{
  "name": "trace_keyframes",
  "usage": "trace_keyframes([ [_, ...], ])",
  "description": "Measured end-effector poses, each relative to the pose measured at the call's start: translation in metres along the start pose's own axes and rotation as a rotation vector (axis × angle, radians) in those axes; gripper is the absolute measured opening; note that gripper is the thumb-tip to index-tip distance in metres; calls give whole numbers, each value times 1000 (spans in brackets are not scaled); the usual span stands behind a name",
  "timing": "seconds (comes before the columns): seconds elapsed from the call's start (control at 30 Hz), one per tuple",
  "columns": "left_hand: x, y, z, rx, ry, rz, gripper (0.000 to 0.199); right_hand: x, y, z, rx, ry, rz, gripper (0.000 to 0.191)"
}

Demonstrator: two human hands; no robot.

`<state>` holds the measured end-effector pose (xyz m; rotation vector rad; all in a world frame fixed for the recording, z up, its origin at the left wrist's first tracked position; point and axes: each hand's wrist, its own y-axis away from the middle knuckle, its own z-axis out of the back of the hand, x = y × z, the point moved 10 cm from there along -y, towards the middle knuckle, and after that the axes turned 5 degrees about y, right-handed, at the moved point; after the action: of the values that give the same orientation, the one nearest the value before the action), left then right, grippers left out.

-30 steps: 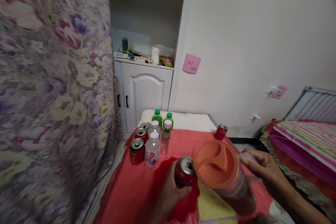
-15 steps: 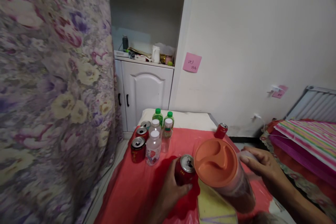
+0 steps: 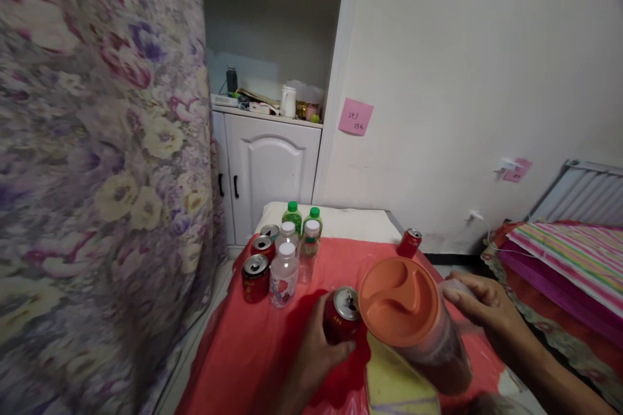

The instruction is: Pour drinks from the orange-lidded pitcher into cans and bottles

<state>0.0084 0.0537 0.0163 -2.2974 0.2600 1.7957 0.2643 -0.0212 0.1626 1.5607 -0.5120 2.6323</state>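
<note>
My left hand [image 3: 318, 343] is wrapped round a dark red drink can [image 3: 343, 314] whose top is open. My right hand [image 3: 479, 305] grips the handle of a clear plastic pitcher [image 3: 445, 356] with an orange lid [image 3: 400, 301]. The pitcher is tilted toward the can, its lid edge close beside the can's rim, and brownish liquid shows inside it. Whether liquid is flowing between them I cannot tell. Below the pitcher lies a yellow cloth or sheet [image 3: 396, 379] on the red table cover [image 3: 243, 363].
Several opened cans [image 3: 256, 279] and capped plastic bottles [image 3: 283, 279] stand grouped at the table's left. Another red can [image 3: 409, 242] stands at the far right corner. A floral curtain [image 3: 107, 175] hangs left, a white cabinet [image 3: 272, 168] stands behind, and a bed [image 3: 579, 259] is at right.
Almost nothing differs. Both hands keep their holds on the can and the pitcher, and the pitcher stays tilted with at most a very slight shift.
</note>
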Motion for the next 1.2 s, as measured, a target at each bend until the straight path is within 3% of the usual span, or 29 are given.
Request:
trace_keyframes([
  [0.23,4,-1,-5,53,67,-1,73,-2,0,1,8,-3,-12,52],
  [0.87,6,-1,1,-6,33,22,76,-6,2,0,7,3,-62,54],
  [1.2,6,-1,-2,30,42,10,74,-14,4,-6,32,-30,-109,52],
])
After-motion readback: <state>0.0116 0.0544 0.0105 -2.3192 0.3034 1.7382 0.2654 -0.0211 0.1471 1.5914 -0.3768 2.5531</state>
